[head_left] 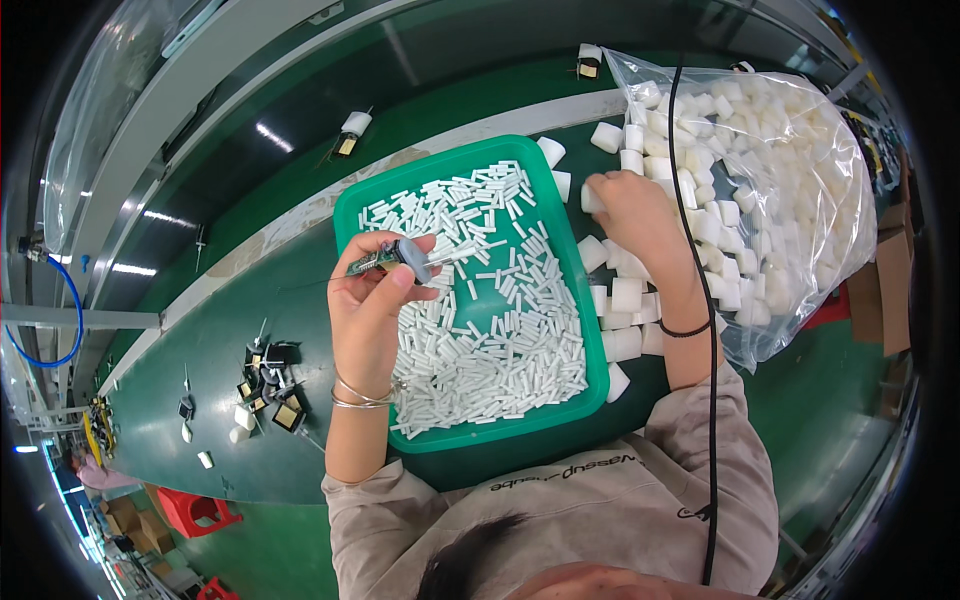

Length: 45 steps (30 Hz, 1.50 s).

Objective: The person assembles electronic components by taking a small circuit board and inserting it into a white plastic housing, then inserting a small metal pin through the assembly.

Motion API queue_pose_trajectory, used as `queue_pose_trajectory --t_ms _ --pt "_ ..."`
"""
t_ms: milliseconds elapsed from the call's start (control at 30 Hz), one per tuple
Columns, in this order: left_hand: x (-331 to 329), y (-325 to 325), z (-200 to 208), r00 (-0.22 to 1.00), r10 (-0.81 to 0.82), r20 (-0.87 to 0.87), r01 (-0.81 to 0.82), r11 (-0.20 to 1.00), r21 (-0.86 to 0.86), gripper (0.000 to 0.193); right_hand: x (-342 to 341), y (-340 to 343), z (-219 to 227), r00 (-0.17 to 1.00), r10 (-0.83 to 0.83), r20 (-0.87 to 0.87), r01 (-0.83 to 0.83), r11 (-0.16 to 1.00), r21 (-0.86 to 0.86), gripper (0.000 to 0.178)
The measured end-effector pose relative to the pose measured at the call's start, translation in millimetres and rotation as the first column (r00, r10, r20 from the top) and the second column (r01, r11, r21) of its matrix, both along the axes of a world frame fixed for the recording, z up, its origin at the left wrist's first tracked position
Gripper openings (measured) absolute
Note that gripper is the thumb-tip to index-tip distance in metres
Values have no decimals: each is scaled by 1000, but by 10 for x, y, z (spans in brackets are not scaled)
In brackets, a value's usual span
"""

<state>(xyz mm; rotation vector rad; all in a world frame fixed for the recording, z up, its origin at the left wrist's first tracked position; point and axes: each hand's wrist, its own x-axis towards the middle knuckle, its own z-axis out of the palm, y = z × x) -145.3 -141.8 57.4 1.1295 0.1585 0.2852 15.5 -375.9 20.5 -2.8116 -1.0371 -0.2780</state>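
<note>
Over the green tray (598,360), my left hand (365,315) pinches a small electronic part (410,258) with a grey round end and a bit of green circuit board. A thin white stick points from it to the right. Many short white tubes (480,390) fill the tray below. Just right of the tray, my right hand (640,215) has its fingers closed on a white foam cylinder (591,199). More foam cylinders (622,340) lie beside my right forearm, between the tray and a clear plastic bag (800,180) full of them.
A pile of small black electronic parts (270,385) lies on the green bench (180,440) at left, near a few loose foam pieces (241,425). Foam-capped parts (352,130) sit on the far green belt. A black cable (708,330) hangs down past my right arm.
</note>
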Motion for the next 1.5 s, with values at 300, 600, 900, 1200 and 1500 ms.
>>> queue_pose_trajectory --t_ms 300,600,900,1200,1500 --pt "-52 -125 -3 992 80 92 -79 997 -22 31 -552 367 515 898 440 -4 -314 647 694 27" --pt "-130 -216 -41 962 22 274 -68 984 162 35 -936 484 368 611 726 -315 188 254 949 27" --pt "-124 -223 -10 932 -34 360 -86 946 313 36 -980 429 316 563 750 -347 366 150 918 26" --pt "-144 -238 17 972 -28 231 -66 918 390 35 -913 462 373 745 662 -80 -65 191 979 44" --pt "-149 -329 8 980 -39 196 -27 946 324 35 -1015 550 207 734 677 61 -120 40 992 38"
